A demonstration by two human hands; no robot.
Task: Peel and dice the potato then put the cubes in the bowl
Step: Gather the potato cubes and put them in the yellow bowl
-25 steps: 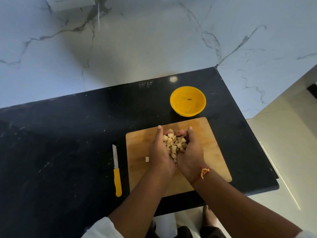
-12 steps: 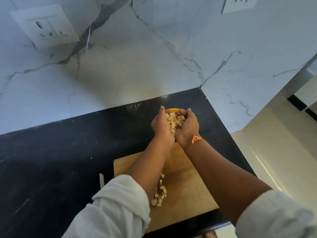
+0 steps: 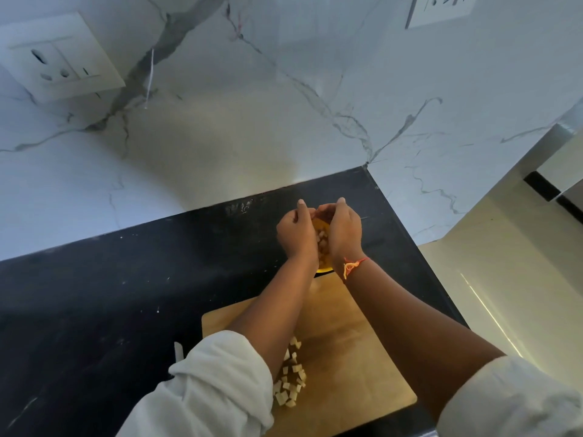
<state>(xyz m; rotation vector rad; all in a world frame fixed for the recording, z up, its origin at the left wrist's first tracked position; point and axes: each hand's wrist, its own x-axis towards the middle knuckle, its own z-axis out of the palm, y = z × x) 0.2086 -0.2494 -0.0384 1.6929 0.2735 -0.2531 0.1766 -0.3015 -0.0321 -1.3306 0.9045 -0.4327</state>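
Potato cubes (image 3: 321,244) show in the gap between the left hand (image 3: 296,230) and right hand (image 3: 345,231), both cupped backs-up over the yellow bowl (image 3: 324,270). Whether the curled fingers grip any cannot be told. More cubes (image 3: 291,383) lie on the cutting board (image 3: 347,357), on the black worktop (image 3: 126,294).

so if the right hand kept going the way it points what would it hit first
Likely the marble wall behind the counter; the right hand points away over the yellow bowl, with nothing between. Depth is unclear.
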